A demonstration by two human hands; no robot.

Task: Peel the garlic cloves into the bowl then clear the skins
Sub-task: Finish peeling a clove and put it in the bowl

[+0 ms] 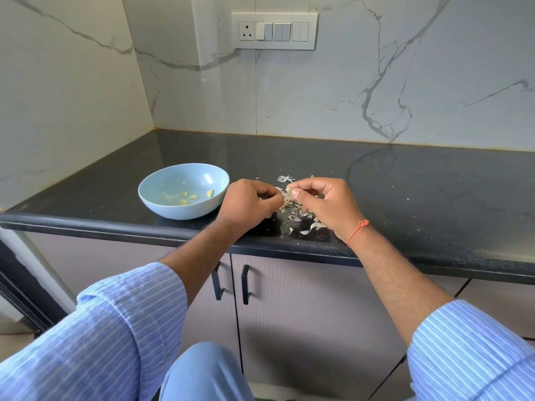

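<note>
Black stone counter (405, 180) under marbled wall. Blue bowl (184, 191) at left holds a few peeled cloves (191, 195). My left hand (249, 201) and right hand (322, 202) meet just right of it, fingers curled, together pinching one garlic clove (288, 191) above the scattered skins (301, 214). Judgement: strip the skin away with the thumbnail, holding the clove steady, low over the heap. Both wrists are raised, forearms angled inward over the counter edge

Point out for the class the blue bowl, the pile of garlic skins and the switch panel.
blue bowl (150, 195): head view, bare inner wall on its left side.
pile of garlic skins (298, 214): head view, middle of the heap on the counter below the hands.
switch panel (274, 30): head view, centre of the white plate.
</note>
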